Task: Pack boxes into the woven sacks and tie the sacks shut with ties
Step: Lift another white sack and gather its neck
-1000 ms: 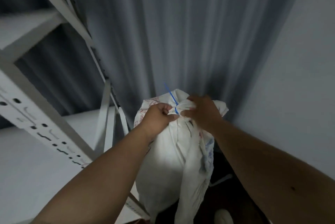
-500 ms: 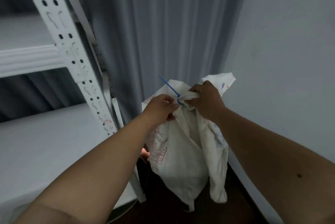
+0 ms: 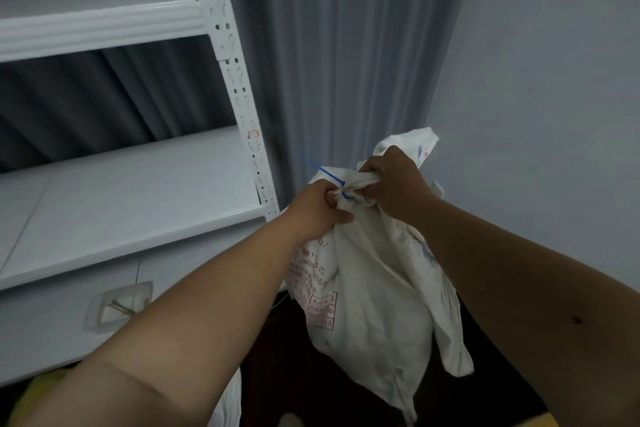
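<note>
Both hands are gripping the woven sack [image 3: 363, 305] just right of the shelf post [image 3: 239, 80] — left hand [image 3: 317, 210] and right hand [image 3: 391, 181] curling round its bunched neck (blue tie [image 3: 329, 174] looped there). Cinching seems underway — next, pull the tail tight.

Left hand [image 3: 317, 210] and right hand [image 3: 393, 181] both clenched, arms outstretched.

both hands grip the gathered neck of a white sack [image 3: 367, 305], the left hand [image 3: 317, 210] and right hand [image 3: 393, 181] on either side of a blue tie [image 3: 334, 181], beside a white shelf [image 3: 131, 191].
</note>
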